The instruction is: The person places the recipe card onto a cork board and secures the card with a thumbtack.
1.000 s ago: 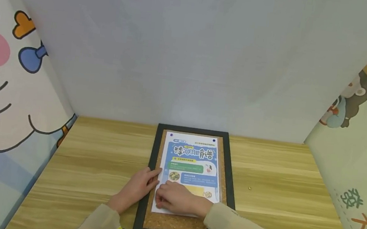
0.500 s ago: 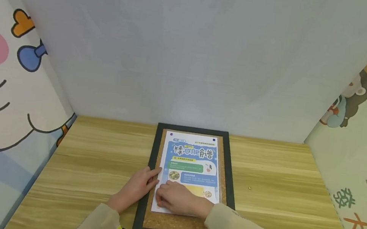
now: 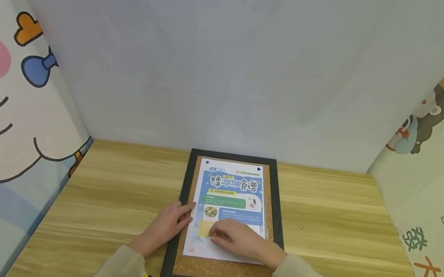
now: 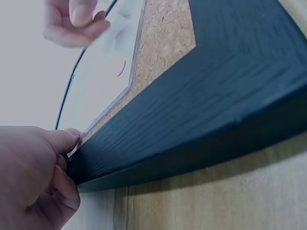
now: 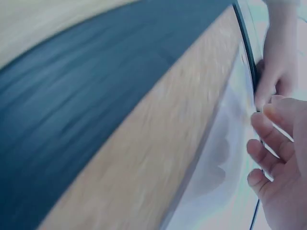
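Note:
A printed poster sheet (image 3: 231, 202) lies on a black-framed corkboard (image 3: 197, 270). Two dark thumbtacks, one at the upper left (image 3: 207, 162) and one at the upper right (image 3: 259, 169), sit in its top corners. A small red round spot (image 3: 191, 249) shows at its lower left corner; I cannot tell if it is a tack or print. My left hand (image 3: 165, 228) grips the board's left side, fingers curled against the frame and thumb near the sheet's edge in the left wrist view. Above the lower sheet, my right hand (image 3: 240, 239) has loosely curled fingers with nothing visible between them.
A small tack-like thing (image 3: 301, 227) lies on the wooden table (image 3: 334, 207) right of the board. A plain pale wall (image 3: 239, 66) stands behind, with cartoon-printed panels at left and right.
My right hand has lifted off the sheet's lower left corner and moved right, uncovering the red spot and part of a yellow block. My left hand has stayed in place.

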Available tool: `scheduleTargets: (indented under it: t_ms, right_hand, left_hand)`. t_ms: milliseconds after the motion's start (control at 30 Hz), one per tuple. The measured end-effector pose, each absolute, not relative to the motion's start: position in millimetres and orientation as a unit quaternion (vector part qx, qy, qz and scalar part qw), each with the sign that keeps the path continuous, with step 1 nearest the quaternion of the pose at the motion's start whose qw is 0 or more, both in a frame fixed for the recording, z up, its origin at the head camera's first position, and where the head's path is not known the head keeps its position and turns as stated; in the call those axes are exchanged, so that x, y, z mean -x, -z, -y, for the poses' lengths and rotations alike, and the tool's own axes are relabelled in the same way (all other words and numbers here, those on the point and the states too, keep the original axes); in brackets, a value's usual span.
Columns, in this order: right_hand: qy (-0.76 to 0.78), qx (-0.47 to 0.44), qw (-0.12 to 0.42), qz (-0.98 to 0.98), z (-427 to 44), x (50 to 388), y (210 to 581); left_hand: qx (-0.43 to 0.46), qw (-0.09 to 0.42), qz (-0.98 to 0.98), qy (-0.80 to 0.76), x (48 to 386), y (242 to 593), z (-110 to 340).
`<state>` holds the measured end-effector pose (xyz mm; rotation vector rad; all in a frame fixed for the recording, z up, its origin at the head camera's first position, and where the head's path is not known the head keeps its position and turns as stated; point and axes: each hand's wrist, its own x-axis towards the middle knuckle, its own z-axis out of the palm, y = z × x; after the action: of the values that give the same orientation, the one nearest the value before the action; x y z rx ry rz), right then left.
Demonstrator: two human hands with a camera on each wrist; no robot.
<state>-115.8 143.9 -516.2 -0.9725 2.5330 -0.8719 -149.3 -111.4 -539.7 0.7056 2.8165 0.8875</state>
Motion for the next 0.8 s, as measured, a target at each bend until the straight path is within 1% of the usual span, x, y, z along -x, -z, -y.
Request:
scheduleTargets:
  t_ms: [167, 333, 567, 800]
  right_hand:
    - [0.340, 0.291, 0.111, -0.887, -181, 113, 512]
    - [0.356, 0.266, 0.076, -0.893, -218, 109, 512]
    - [0.358, 0.198, 0.051, -0.911, -271, 100, 508]
    - [0.328, 0.153, -0.034, -0.932, -321, 97, 516]
  left_hand:
    - [-0.228, 0.056, -0.924, -0.302, 148, 540, 112]
    - [-0.224, 0.057, -0.924, -0.304, 147, 540, 112]
    - [-0.230, 0.055, -0.923, -0.303, 147, 541, 112]
    - [-0.225, 0.056, -0.923, -0.306, 149, 542, 112]
